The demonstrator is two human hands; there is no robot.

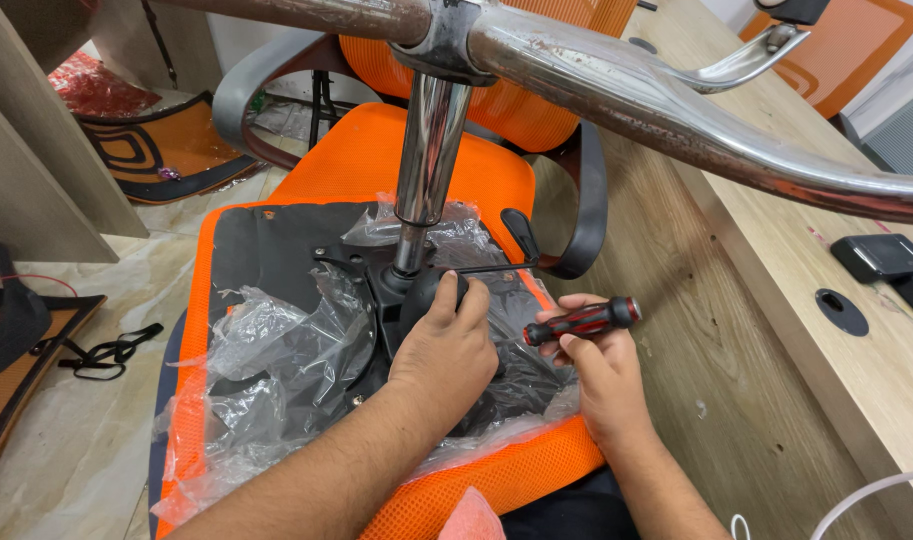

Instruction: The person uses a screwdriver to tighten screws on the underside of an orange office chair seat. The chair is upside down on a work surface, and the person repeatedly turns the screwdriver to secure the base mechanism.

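Gripping the black knob [431,290] of the chair mechanism with the left hand [446,345], right hand [591,370] beside it closed round a red-black screwdriver [581,320]; gas cylinder [426,160] and base look fitted, plastic wrap [276,340] still on.

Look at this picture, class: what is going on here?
A person is working on an orange office chair turned upside down, its chrome gas cylinder and star base sticking up. The left hand rests on the black mechanism under the seat, at the foot of the cylinder. The right hand holds a red-and-black screwdriver beside it. Torn clear plastic wrap lies crumpled over the seat's underside. A wooden desk runs along the right.
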